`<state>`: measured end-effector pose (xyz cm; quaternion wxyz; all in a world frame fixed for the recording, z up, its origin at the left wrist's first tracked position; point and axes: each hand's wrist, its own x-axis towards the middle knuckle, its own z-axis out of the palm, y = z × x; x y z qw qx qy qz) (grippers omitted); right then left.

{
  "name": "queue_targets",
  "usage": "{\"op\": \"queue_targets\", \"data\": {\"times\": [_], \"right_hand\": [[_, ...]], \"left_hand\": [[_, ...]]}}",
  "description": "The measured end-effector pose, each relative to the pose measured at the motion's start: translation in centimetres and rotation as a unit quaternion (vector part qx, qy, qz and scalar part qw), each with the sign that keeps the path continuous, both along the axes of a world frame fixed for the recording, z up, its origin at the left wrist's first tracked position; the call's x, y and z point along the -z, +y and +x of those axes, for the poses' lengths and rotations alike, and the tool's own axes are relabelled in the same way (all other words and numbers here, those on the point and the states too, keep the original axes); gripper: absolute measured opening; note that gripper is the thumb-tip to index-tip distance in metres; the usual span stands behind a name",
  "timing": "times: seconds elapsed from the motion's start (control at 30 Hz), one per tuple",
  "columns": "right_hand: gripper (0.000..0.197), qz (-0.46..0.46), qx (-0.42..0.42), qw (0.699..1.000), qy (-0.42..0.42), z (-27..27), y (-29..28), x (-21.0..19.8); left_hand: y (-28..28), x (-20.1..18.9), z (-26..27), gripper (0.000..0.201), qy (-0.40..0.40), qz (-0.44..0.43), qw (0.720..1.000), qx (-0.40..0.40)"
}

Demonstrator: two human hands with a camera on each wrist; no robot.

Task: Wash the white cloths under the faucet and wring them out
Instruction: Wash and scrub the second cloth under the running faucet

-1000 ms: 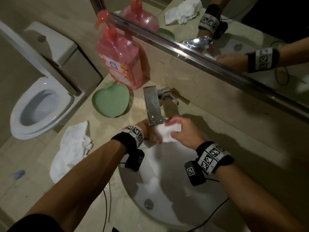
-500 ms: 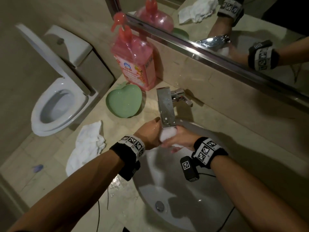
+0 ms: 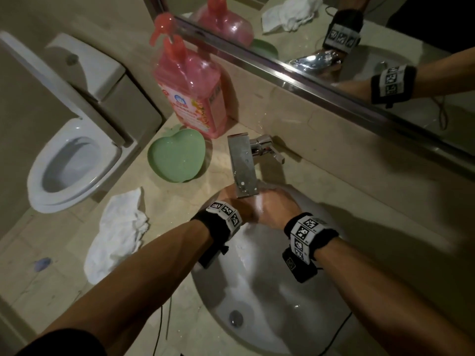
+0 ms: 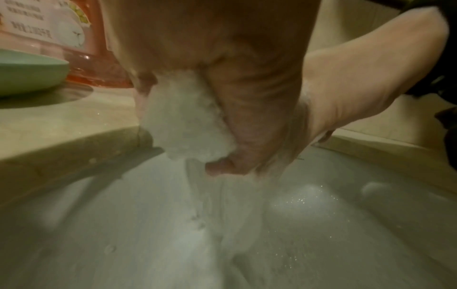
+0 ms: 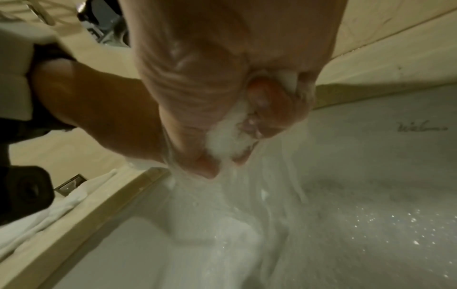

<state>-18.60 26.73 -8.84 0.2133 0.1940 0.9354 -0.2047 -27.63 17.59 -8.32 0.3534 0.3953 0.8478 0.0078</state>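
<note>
Both hands are pressed together right under the chrome faucet (image 3: 243, 167) over the white sink (image 3: 259, 301). My left hand (image 3: 232, 201) and right hand (image 3: 276, 210) squeeze one wet white cloth (image 4: 188, 117) between them; in the head view the hands and the spout hide it. In the right wrist view the cloth (image 5: 227, 135) bulges out between curled fingers (image 5: 269, 109), and water streams off it into the basin. A second white cloth (image 3: 118, 232) lies crumpled on the counter left of the sink.
A pink pump soap bottle (image 3: 190, 96) and a green apple-shaped dish (image 3: 177, 158) stand behind the faucet to the left. A toilet (image 3: 69, 163) sits beyond the counter's left edge. The mirror (image 3: 359, 42) runs along the back wall.
Both hands have moved up and back under the spout, closing tighter round the cloth, which now is hidden from the head view. The head camera has shifted a little.
</note>
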Motion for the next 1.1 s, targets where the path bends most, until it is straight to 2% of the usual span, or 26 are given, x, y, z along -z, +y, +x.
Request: {"op": "queue_targets", "data": {"times": [0.17, 0.27, 0.33, 0.37, 0.47, 0.53, 0.6, 0.67, 0.77, 0.87, 0.93, 0.97, 1.03, 1.07, 1.1], "right_hand": [[0.024, -0.018, 0.028, 0.999, -0.003, 0.0, 0.2, 1.0], [0.019, -0.042, 0.037, 0.998, 0.003, -0.1, 0.6, 1.3], [0.026, -0.059, 0.067, 0.995, 0.034, 0.4, 0.9, 1.5], [0.031, -0.085, 0.106, 0.990, 0.047, 0.8, 1.1, 1.7], [0.046, -0.217, 0.213, 0.948, 0.093, 2.2, 1.0, 2.3], [0.055, -0.262, 0.224, 0.936, 0.076, 2.8, 0.4, 2.4], [0.061, -0.316, 0.240, 0.916, 0.047, 2.8, -0.3, 2.0], [0.059, -0.368, 0.253, 0.894, 0.042, 2.1, -0.7, 1.4], [0.046, -0.434, 0.263, 0.858, 0.081, 0.7, -1.4, 0.3], [0.023, -0.434, 0.274, 0.852, 0.106, -0.6, -2.3, -0.5], [0.014, -0.408, 0.264, 0.867, 0.106, -1.0, -2.9, -0.4], [0.014, -0.398, 0.257, 0.875, 0.103, -1.1, -3.1, -0.4], [0.034, -0.399, 0.262, 0.870, 0.124, -1.0, -3.4, -0.6], [0.040, -0.401, 0.268, 0.864, 0.143, -0.9, -3.4, -0.6], [0.037, -0.392, 0.268, 0.865, 0.162, -0.7, -3.3, -0.6]], "left_hand": [[0.0, 1.1, -0.6, 0.040, -0.005, 0.005, 1.000, 0.013], [-0.2, 1.1, -1.1, 0.034, -0.017, 0.028, 0.999, 0.041], [-0.7, 0.8, -1.6, 0.034, -0.043, 0.042, 0.997, 0.047], [-1.0, 0.4, -1.8, 0.037, -0.074, 0.074, 0.994, 0.024], [-2.4, -0.9, -2.6, 0.045, -0.172, 0.228, 0.956, -0.069], [-3.2, -1.6, -3.1, 0.051, -0.200, 0.221, 0.949, -0.100], [-4.1, -1.7, -3.2, 0.042, -0.202, 0.213, 0.952, -0.083], [-5.6, -1.8, -3.2, 0.032, -0.189, 0.246, 0.947, -0.080], [-7.1, -2.3, -3.6, 0.047, -0.201, 0.304, 0.925, -0.110], [-7.8, -2.8, -3.7, 0.044, -0.162, 0.307, 0.934, -0.080], [-7.9, -2.8, -3.6, 0.041, -0.089, 0.272, 0.956, -0.072], [-8.0, -2.9, -3.5, 0.038, -0.057, 0.248, 0.963, -0.086], [-8.2, -2.9, -3.7, 0.030, 0.001, 0.205, 0.974, -0.098], [-8.3, -2.9, -3.9, 0.024, 0.027, 0.190, 0.978, -0.083], [-8.5, -2.9, -4.1, 0.020, 0.044, 0.177, 0.981, -0.061]]}}
